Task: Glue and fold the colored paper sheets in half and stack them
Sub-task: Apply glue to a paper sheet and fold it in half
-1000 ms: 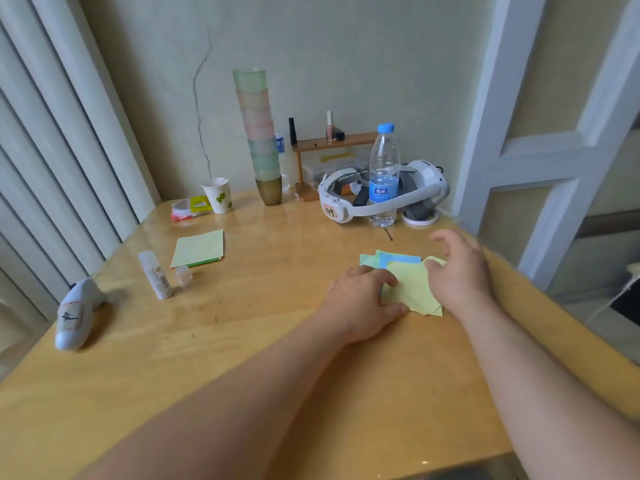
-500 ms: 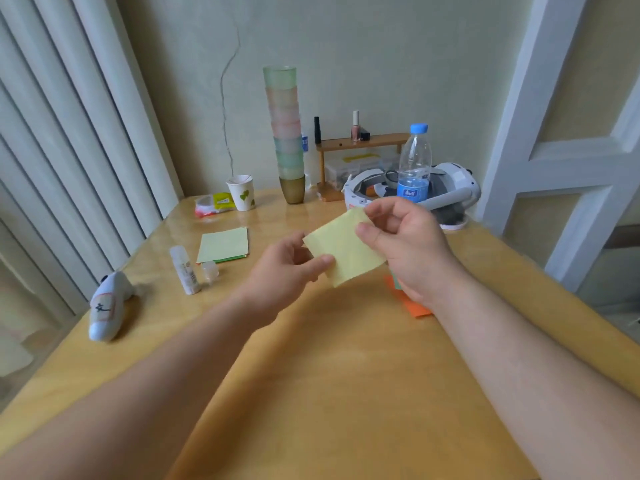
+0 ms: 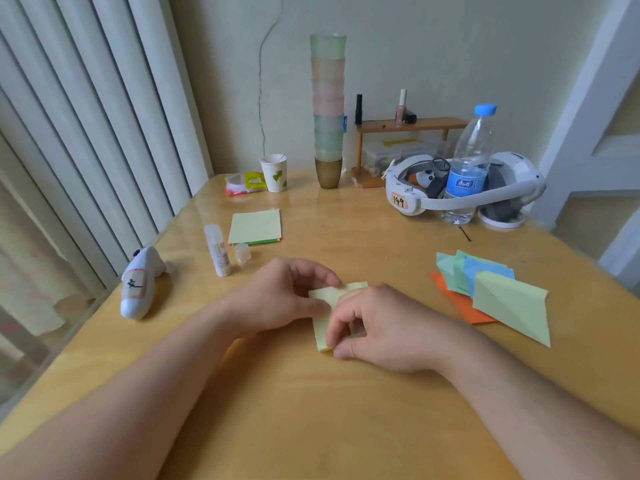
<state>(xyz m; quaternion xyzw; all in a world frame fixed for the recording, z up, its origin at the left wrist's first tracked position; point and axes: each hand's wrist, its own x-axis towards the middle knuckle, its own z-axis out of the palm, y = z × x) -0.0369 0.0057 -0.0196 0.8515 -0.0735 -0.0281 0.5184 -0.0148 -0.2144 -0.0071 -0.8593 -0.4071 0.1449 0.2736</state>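
Wooden table [image 3: 311,410]: folded stack [image 3: 498,292] right, unfolded sheets [image 3: 255,226] and glue stick [image 3: 217,250] far left, my left hand [image 3: 277,296] and right hand [image 3: 377,327] pinching one yellow sheet [image 3: 323,327], fold unfinished.

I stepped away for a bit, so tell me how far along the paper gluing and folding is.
Done: a loose pile of folded sheets lies to the right, light green on top, blue, green and orange under it. In hand: the left hand and right hand both pinch a pale yellow sheet at the table. Left: a small stack of flat sheets beside the uncapped glue stick.
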